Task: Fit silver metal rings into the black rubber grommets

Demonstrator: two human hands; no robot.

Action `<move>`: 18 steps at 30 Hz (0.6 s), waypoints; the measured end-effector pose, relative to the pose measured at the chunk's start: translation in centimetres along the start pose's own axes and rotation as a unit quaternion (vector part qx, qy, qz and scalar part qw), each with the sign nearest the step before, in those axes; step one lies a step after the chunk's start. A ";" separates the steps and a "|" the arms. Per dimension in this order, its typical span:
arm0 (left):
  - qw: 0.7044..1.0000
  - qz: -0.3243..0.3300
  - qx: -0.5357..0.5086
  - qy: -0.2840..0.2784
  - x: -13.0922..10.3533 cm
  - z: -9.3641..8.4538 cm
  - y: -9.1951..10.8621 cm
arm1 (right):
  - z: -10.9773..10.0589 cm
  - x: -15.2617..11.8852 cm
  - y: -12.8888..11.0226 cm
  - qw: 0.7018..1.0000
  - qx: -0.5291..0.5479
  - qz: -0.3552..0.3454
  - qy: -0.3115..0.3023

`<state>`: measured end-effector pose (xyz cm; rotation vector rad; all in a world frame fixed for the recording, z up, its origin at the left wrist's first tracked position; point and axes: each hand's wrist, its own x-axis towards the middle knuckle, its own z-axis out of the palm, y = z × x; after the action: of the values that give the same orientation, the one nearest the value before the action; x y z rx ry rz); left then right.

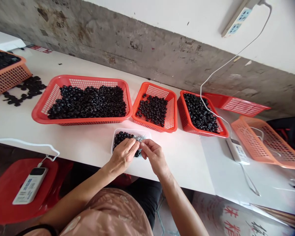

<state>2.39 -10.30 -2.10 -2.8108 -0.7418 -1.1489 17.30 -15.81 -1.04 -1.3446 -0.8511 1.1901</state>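
Observation:
Both hands meet over a small clear plastic tub near the table's front edge. Black ring-shaped parts fill its left side, and small shiny silver pieces lie on its right. My left hand is closed, its fingertips pressed together above the tub. My right hand pinches with thumb and forefinger right beside the left fingertips. Whatever sits between the fingers is too small or too hidden to name.
Behind the tub stand a wide red basket, a smaller red basket and another red basket, all holding black parts. An orange basket and a power strip with a white cable lie right. A red stool stands left.

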 end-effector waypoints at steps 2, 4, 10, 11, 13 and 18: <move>0.999 -0.024 -0.037 0.000 0.1 -0.1 0.1 | -0.2 -0.2 0.1 1.000 -0.024 -0.018 -0.001; 0.991 -0.082 -0.106 -0.007 0.3 -0.3 0.3 | -0.4 -0.6 0.1 0.997 -0.070 -0.041 0.006; 0.923 -0.217 -0.315 -0.034 1.0 -0.8 0.3 | -0.5 -1.4 -0.4 0.996 -0.070 -0.051 -0.004; 0.915 -0.226 -0.332 -0.037 1.1 -0.8 0.3 | -0.5 -1.3 -0.5 0.998 -0.047 -0.046 -0.010; 0.903 -0.240 -0.354 -0.043 1.0 -0.7 0.2 | -0.5 -1.2 -0.7 0.999 -0.018 -0.038 -0.017; 0.922 -0.180 -0.338 -0.049 0.7 -0.7 -0.1 | -0.7 -1.0 -1.1 0.999 0.000 -0.012 -0.032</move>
<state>2.37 -10.05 -1.16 -3.4038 -1.0835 -1.5876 17.89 -16.74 0.15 -1.2994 -0.9092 1.2198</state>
